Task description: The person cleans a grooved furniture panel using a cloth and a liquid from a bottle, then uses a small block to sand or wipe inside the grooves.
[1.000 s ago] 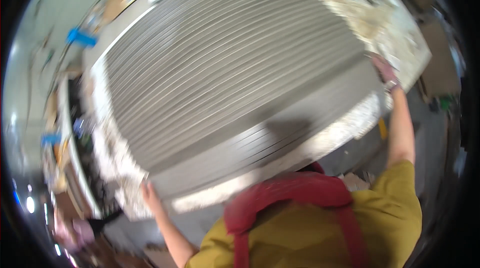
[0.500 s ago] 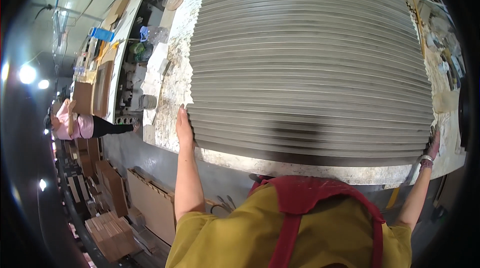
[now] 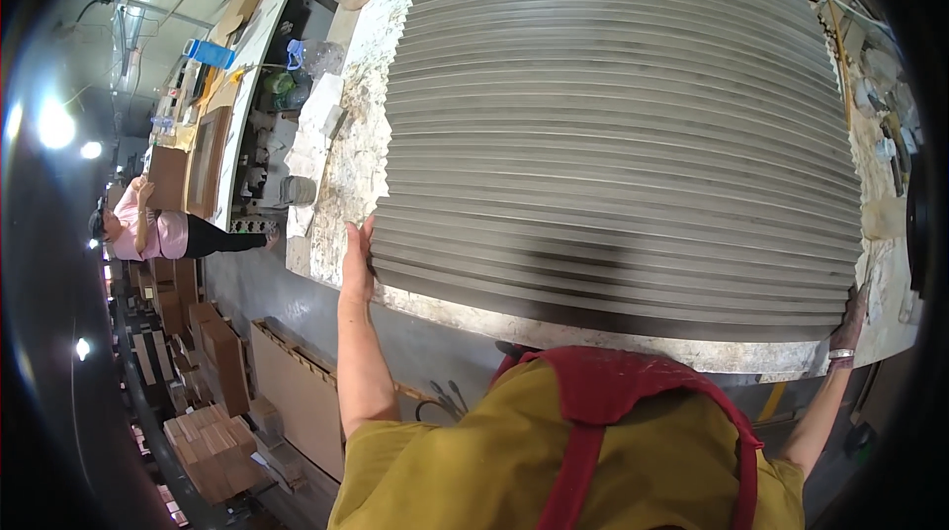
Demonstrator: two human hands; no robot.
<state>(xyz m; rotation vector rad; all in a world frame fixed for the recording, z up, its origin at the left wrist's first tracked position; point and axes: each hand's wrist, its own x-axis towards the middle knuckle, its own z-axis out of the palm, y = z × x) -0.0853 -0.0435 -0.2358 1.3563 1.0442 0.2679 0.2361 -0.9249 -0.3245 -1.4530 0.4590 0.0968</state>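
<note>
Head view: wide fanned stack of grey sheets (image 3: 623, 134) lying overlapped on the mottled white worktable (image 3: 341, 174). Left hand (image 3: 356, 258) pressed flat against the stack's left edge; right hand (image 3: 850, 317) at its right corner, grip unclear. Squaring appears unfinished.

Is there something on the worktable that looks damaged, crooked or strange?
The grey sheets lie fanned in even steps, not crooked. The left hand and right hand press their side edges. Only the worktable looks odd: its surface is blotchy and crusted.
</note>
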